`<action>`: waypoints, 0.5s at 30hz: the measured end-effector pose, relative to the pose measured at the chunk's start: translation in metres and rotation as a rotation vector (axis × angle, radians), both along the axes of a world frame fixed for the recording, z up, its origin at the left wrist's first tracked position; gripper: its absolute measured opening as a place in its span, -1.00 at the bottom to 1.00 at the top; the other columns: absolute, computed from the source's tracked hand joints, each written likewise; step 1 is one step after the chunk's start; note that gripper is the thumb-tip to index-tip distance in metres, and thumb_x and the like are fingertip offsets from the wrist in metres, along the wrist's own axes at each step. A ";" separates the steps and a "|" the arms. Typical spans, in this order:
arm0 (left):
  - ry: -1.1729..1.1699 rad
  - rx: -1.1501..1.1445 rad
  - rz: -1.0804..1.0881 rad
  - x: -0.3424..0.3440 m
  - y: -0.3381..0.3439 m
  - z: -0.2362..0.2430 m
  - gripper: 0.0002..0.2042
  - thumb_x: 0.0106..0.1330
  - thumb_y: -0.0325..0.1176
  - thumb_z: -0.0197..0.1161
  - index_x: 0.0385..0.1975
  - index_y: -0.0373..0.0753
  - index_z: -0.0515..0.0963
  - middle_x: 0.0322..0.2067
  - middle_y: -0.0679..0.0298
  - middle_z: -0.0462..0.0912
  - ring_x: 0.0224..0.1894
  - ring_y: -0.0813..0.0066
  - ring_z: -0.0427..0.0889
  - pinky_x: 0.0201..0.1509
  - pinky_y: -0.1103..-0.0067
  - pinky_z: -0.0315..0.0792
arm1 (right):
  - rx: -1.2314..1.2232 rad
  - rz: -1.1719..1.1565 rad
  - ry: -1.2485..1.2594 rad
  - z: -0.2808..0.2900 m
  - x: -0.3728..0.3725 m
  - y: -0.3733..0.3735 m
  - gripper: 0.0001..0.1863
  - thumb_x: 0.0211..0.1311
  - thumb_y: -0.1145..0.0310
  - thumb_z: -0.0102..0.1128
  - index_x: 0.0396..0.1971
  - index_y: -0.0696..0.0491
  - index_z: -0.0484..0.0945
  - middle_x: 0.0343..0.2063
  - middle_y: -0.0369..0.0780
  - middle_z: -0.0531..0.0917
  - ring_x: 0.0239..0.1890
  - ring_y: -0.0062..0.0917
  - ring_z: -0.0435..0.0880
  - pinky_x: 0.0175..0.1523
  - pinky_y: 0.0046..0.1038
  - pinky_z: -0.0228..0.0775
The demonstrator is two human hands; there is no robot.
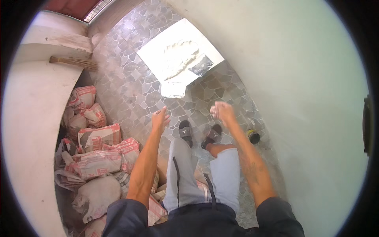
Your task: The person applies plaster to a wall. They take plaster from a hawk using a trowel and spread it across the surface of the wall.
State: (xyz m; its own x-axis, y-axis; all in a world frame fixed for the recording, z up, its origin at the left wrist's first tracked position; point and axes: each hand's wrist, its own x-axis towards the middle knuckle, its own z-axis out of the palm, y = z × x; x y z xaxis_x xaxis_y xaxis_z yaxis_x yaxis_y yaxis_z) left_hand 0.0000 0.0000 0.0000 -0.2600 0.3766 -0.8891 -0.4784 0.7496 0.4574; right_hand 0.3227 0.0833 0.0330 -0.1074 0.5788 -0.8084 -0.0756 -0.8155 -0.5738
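My left hand (160, 118) hangs in the air over the stone floor with loosely bent fingers slightly apart, holding nothing. To its right my right hand (224, 112) is also raised, its fingers curled in and a little blurred, with nothing seen in them. Ahead of both hands a large white board (153, 53) lies on the floor. A long, lumpy heap of white powder or paste (181, 55) rests on it. Beside the heap is a flat dark-grey shiny piece (201, 66). A small white square piece (173, 90) sits at the board's near corner, closest to my left hand.
Piled along the left are several red-and-white sacks (99, 136). A stick broom (74, 62) leans by the left wall. On the right, a small dark-topped container (253, 136) stands near the pale wall (300, 98). My sandalled feet (184, 132) are on the floor.
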 end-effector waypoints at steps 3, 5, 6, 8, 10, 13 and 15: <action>0.049 0.071 0.096 -0.019 0.060 -0.046 -0.15 0.26 -0.08 0.39 0.36 -0.43 0.07 0.30 -0.17 0.22 0.27 -0.06 0.38 0.20 0.16 0.44 | 0.155 -0.201 0.050 -0.052 -0.064 0.098 -0.64 0.37 0.21 0.20 -0.18 0.28 0.51 -0.43 -0.21 0.60 -0.42 -0.52 0.63 -0.40 -0.49 0.57; 0.002 0.066 0.097 -0.013 0.062 -0.090 -0.17 0.26 -0.10 0.39 0.34 -0.46 0.09 0.25 -0.15 0.32 0.25 -0.06 0.42 0.15 0.18 0.49 | 0.142 -0.281 0.044 -0.100 -0.071 0.125 -0.63 0.36 0.20 0.21 -0.22 0.29 0.50 -0.43 -0.19 0.59 -0.41 -0.52 0.63 -0.41 -0.49 0.56; -0.049 0.069 0.087 -0.010 0.061 -0.107 -0.21 0.27 -0.13 0.38 0.32 -0.47 0.11 0.26 -0.16 0.30 0.24 -0.06 0.42 0.17 0.18 0.48 | 0.123 -0.282 0.019 -0.119 -0.073 0.131 -0.64 0.35 0.21 0.22 -0.24 0.29 0.49 -0.44 -0.18 0.59 -0.43 -0.52 0.63 -0.42 -0.48 0.56; -0.129 0.118 0.062 -0.012 0.075 -0.123 -0.28 0.31 -0.18 0.36 0.29 -0.47 0.16 0.28 -0.17 0.25 0.23 -0.04 0.43 0.20 0.18 0.45 | 0.122 -0.288 -0.001 -0.141 -0.081 0.157 -0.65 0.34 0.23 0.25 -0.29 0.28 0.49 -0.45 -0.16 0.58 -0.46 -0.51 0.62 -0.44 -0.47 0.56; -0.131 0.157 -0.005 -0.020 0.077 -0.133 -0.35 0.33 -0.23 0.33 0.24 -0.51 0.20 0.20 -0.14 0.36 0.18 -0.02 0.49 0.20 0.22 0.47 | 0.108 -0.241 0.040 -0.167 -0.082 0.166 -0.67 0.32 0.26 0.27 -0.32 0.28 0.48 -0.46 -0.16 0.58 -0.48 -0.50 0.61 -0.45 -0.48 0.55; -0.067 0.171 -0.096 -0.027 0.079 -0.134 -0.50 0.35 -0.31 0.30 0.10 -0.55 0.31 0.02 -0.04 0.54 -0.02 0.11 0.65 0.07 0.35 0.58 | 0.151 -0.174 0.062 -0.191 -0.078 0.169 -0.69 0.31 0.30 0.29 -0.33 0.28 0.47 -0.47 -0.16 0.58 -0.51 -0.50 0.61 -0.47 -0.49 0.54; -0.022 0.158 -0.198 -0.034 0.082 -0.124 -0.52 0.35 -0.32 0.30 0.07 -0.56 0.33 0.00 -0.03 0.55 -0.08 0.16 0.69 -0.02 0.40 0.63 | 0.202 -0.140 0.073 -0.195 -0.074 0.171 -0.70 0.31 0.33 0.30 -0.33 0.28 0.47 -0.48 -0.16 0.58 -0.51 -0.50 0.62 -0.48 -0.51 0.53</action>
